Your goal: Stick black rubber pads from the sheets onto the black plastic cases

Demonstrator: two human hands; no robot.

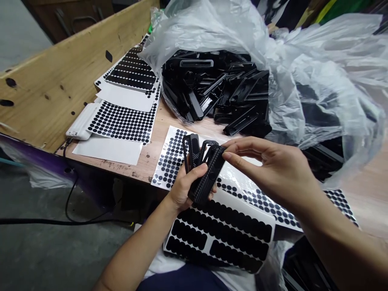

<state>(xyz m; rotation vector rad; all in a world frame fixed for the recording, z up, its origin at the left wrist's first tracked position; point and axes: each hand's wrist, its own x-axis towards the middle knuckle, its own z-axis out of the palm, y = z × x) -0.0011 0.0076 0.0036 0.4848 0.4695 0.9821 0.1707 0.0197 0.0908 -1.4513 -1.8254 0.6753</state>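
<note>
Over the pale wood-grain tabletop (162, 123), black slotted carbon-patterned pieces (202, 189) were held.
They were clasped by the left hand (182, 188), thumb laid across; the right hand (279, 165) was arched, fingertips nearly closed at one piece's upper end, any pinch indiscernible.

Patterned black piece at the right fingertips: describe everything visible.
The black piece is long and narrow, with a woven, carbon-look pattern and slight sheen, probably plastic. Partway along its face is what looks like a dark round spot. It is tilted, upper end leaning right in the picture, and held off the table. The left hand holds it, thumb at its left edge, fingers wrapping behind. The right hand is at its upper right edge; pinching or just touching is unclear.
</note>
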